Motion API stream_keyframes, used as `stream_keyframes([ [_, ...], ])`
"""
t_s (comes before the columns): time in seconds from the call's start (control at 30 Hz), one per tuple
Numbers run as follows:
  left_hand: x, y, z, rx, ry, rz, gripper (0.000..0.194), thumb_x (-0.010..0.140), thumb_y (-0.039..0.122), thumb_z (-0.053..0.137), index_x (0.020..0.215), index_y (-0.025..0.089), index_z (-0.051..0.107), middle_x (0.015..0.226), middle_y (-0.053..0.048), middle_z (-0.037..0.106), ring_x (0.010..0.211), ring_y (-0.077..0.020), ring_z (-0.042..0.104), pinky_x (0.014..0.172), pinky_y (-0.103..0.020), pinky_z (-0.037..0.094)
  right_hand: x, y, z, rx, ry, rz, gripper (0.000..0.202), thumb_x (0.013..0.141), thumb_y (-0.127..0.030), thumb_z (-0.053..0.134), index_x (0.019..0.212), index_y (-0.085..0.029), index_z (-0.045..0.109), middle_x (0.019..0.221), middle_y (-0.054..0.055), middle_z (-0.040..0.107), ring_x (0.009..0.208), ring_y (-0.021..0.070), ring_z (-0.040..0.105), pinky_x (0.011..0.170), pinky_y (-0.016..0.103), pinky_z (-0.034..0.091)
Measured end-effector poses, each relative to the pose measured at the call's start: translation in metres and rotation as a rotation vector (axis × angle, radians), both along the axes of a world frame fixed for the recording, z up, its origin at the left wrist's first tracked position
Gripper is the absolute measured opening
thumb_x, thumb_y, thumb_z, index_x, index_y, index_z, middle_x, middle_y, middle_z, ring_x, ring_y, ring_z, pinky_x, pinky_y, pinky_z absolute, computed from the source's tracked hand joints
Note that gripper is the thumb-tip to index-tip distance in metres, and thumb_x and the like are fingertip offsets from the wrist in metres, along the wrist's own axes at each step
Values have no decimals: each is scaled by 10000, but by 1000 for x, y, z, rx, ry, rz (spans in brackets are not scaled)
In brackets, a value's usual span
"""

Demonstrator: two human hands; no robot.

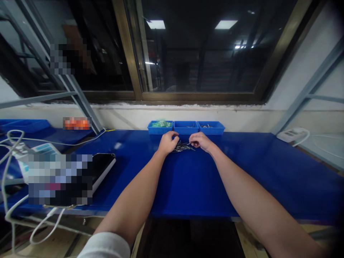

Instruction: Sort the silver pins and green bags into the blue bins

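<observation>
A small pile of thin dark metal pins [184,147] lies on the blue table [185,186], between my two hands. My left hand [168,142] rests at the pile's left side, its thumb and index finger curved with a gap between them. At the pile's right edge is my right hand [201,141], its fingers curled in with the tips close together. Whatever those fingertips may hold is too small to make out. Just beyond the hands stand three blue bins: the left bin [149,129] with green-white plastic bags, the middle bin [178,132] and the right bin [220,130] with small metal pieces.
A dark-screened tablet-like device [103,166] sits at the left, with white cables [10,200] around it. A white power strip [291,134] lies at the right. Grey metal frame posts [87,113] rise by the window. More blue bins [32,125] stand far left.
</observation>
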State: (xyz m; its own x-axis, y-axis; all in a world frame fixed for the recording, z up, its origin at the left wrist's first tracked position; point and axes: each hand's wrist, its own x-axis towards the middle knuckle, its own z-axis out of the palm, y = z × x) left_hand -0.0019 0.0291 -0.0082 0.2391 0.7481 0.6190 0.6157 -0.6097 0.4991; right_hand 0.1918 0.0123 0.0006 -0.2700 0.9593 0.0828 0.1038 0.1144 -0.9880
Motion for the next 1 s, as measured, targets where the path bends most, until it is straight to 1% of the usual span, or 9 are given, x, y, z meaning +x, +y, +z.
stream_keyframes([
  [0.13, 2, 0, -1, 10, 23, -8, 237, 763, 221, 471, 901, 171, 657, 918, -38, 671, 881, -172, 603, 836, -284, 450, 1, 3, 3, 98, 29, -95, 127, 604, -238, 546, 623, -139, 624, 504, 9, 556, 412, 64, 386, 366, 182, 220],
  [0.23, 1, 1, -2, 4, 34, -5, 238, 765, 223, 470, 906, 171, 655, 912, -37, 670, 874, -171, 602, 829, -282, 450, 0, 6, 4, 259, 68, -195, 392, 584, -191, 537, 961, -192, 647, 962, 54, 659, 643, 107, 523, 450, 185, 351],
  [0.33, 1, 1, -2, -18, 45, -10, 246, 770, 233, 466, 922, 170, 649, 917, -36, 669, 873, -168, 602, 824, -276, 451, 1, 10, -1, 248, 5, -199, 700, 558, -140, 548, 1248, -230, 478, 1268, 93, 516, 769, 132, 557, 536, 218, 430],
  [0.43, 1, 1, -3, -51, 73, -3, 266, 781, 249, 454, 957, 169, 637, 943, -40, 666, 891, -168, 600, 836, -273, 446, 4, 15, -10, 188, -140, -271, 711, 584, -107, 537, 1286, -154, 436, 1143, 135, 601, 740, 139, 586, 618, 255, 466],
  [0.57, 0, -2, -2, -128, 221, -14, 412, 789, 406, 473, 1110, 170, 574, 1098, -67, 624, 1020, -202, 562, 897, -298, 416, 10, 20, -20, 254, -328, -373, 442, 643, -95, 507, 1073, -123, 608, 877, 85, 688, 785, 159, 620, 732, 276, 472],
  [0.67, -2, -5, -1, -220, 431, -63, 739, 700, 634, 491, 1275, 171, 447, 1323, -104, 465, 1216, -268, 414, 994, -363, 332, 11, 18, -20, 348, -477, -400, 292, 668, -125, 528, 920, -156, 673, 825, 57, 691, 770, 162, 623, 744, 279, 468],
  [0.77, -2, -8, -1, -339, 614, -62, 979, 622, 766, 431, 1371, 148, 306, 1447, -134, 249, 1331, -313, 198, 1062, -441, 193, 8, 12, -18, 416, -639, -307, 221, 679, -183, 581, 867, -179, 698, 802, 39, 688, 737, 154, 614, 741, 268, 460],
  [0.87, 1, -10, -2, -413, 716, -46, 1004, 647, 796, 321, 1403, 143, 224, 1473, -134, 136, 1357, -310, 72, 1074, -480, 95, 3, 9, -17, 490, -766, -230, 216, 715, -252, 591, 892, -202, 705, 868, 41, 680, 786, 158, 602, 778, 272, 440],
  [1.0, 9, -12, -4, -415, 733, -31, 959, 691, 787, 219, 1406, 147, 219, 1474, -137, 125, 1360, -297, 62, 1073, -483, 83, -4, 10, -17, 516, -862, -230, 181, 745, -261, 568, 842, -203, 710, 867, 50, 668, 806, 162, 587, 780, 263, 420],
])
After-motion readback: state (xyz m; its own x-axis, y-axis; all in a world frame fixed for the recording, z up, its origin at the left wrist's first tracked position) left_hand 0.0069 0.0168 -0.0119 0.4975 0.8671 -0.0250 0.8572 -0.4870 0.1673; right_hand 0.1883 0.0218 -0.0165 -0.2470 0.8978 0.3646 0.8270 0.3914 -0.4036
